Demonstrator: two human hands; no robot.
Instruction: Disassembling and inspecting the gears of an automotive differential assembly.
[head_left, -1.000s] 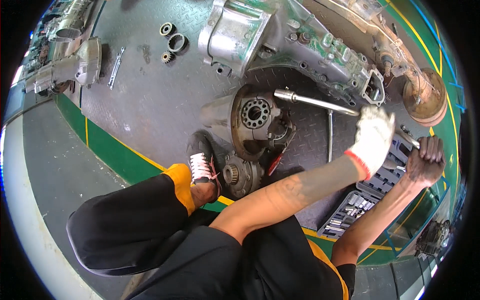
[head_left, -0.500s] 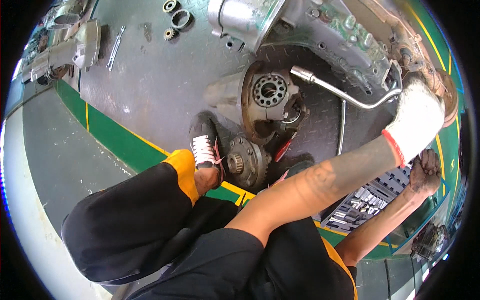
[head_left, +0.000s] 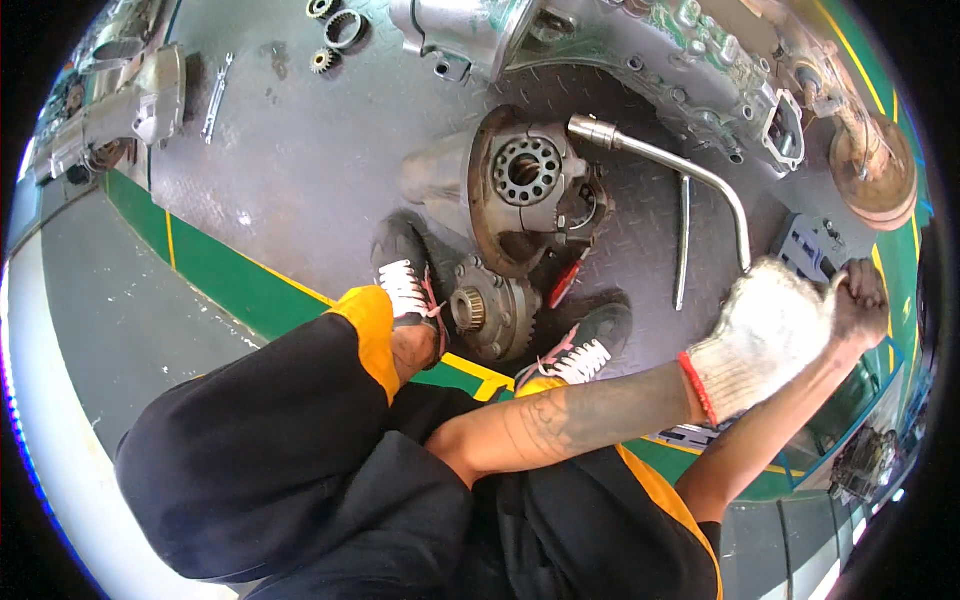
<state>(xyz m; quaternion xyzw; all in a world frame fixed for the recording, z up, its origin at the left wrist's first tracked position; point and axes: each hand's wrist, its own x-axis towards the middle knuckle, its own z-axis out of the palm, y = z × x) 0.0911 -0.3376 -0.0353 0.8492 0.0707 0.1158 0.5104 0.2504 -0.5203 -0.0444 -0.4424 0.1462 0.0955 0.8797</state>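
Observation:
My left hand [head_left: 770,325], in a white knit glove with a red cuff, is closed round the lower end of a bent steel socket wrench [head_left: 712,178]. The wrench's socket head [head_left: 594,131] lies beside a differential housing [head_left: 500,190], which has a ring of holes on its face. My bare, darkly smudged right hand [head_left: 862,300] is beside the glove, its fingers curled; what they hold, if anything, is hidden. Between my feet sits a pinion gear assembly [head_left: 490,310], with a red-handled tool [head_left: 567,283] next to it.
A large gearbox casing [head_left: 660,70] lies along the back, with a rusty axle part [head_left: 875,180] at right. A steel bar [head_left: 684,245] lies upright in view on the floor plate. Gears [head_left: 345,30] and spanners [head_left: 217,98] lie far left. The tool case [head_left: 800,245] is partly hidden by my hands.
My gloved left hand has come back toward me and to the left, swinging the wrench's handle end with it. It is now beside my right hand, which has risen slightly.

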